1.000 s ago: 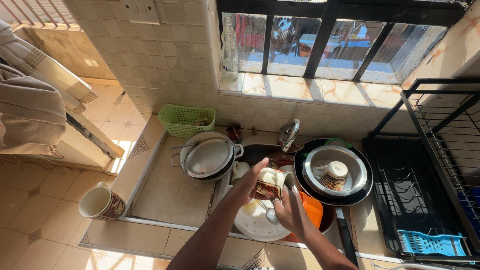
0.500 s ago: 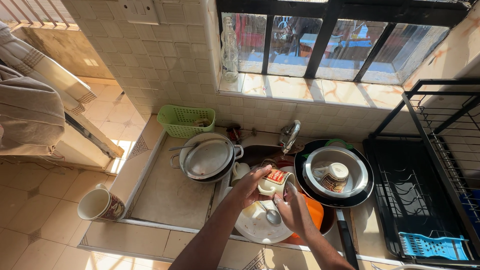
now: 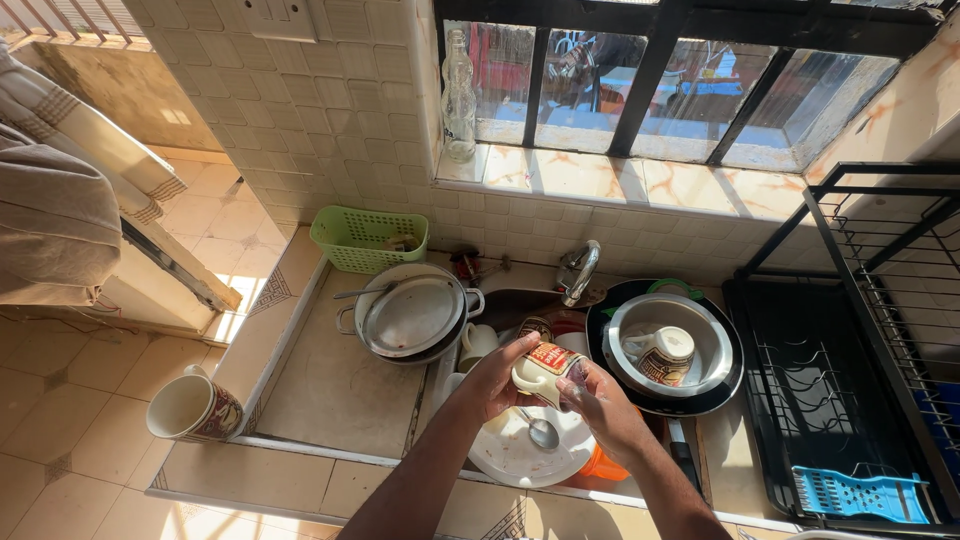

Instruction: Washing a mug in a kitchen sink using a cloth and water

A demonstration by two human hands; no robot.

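Both hands hold a cream mug with a red and brown print [image 3: 545,368] over the sink. My left hand [image 3: 492,378] grips its left side. My right hand [image 3: 600,405] is on its right side, fingers at the rim. Right below the mug lies a white plate [image 3: 510,452] with a metal spoon [image 3: 540,430] on it. Behind the hands a steel tap [image 3: 578,272] points down toward the sink.
A lidded steel pot [image 3: 412,315] sits left of the hands, a green basket [image 3: 367,238] behind it. A steel bowl with a second mug [image 3: 668,350] rests on a dark pan at right. Black drying rack [image 3: 850,380] far right, a mug [image 3: 192,408] on the counter left, glass bottle [image 3: 459,100] on the sill.
The mug has been lifted slightly and turned between my hands; both hands stay on it over the plate.
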